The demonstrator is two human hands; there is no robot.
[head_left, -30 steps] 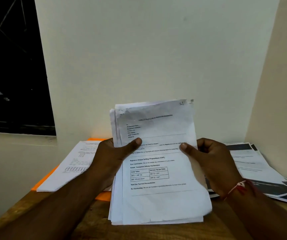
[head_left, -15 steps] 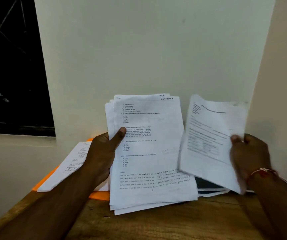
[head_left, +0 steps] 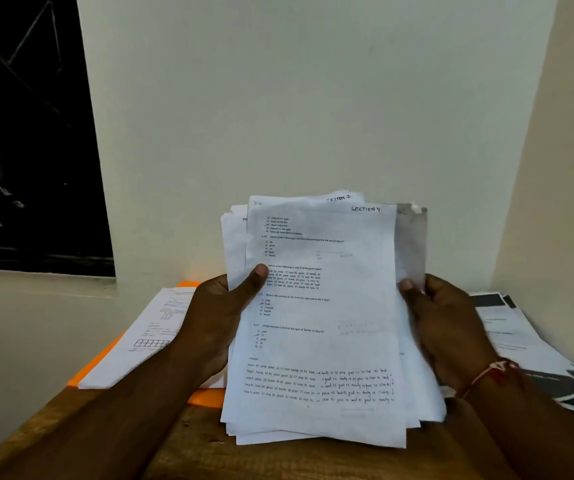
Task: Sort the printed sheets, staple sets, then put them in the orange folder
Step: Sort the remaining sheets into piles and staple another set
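I hold a thick stack of printed sheets [head_left: 320,341] upright in front of me, its bottom edge down on the wooden table [head_left: 278,462]. The front sheet is hand-marked "SECTION 4". My left hand [head_left: 216,317] grips the stack's left edge with the thumb across the front. My right hand [head_left: 448,327] grips the right edge, thumb on the front, where a greyer sheet [head_left: 411,244] sticks out behind the stack. The orange folder [head_left: 206,398] lies flat at the left, mostly hidden under a pile of sheets [head_left: 147,341].
Another spread of sheets with dark printed areas [head_left: 520,334] lies on the table at the right, against the side wall. A pale wall stands close behind the table. A dark window [head_left: 29,133] is at the upper left.
My right hand lifted the top form sheet off to the right, which uncovered the "SECTION 4" sheet. That hand is now back at the stack's right edge.
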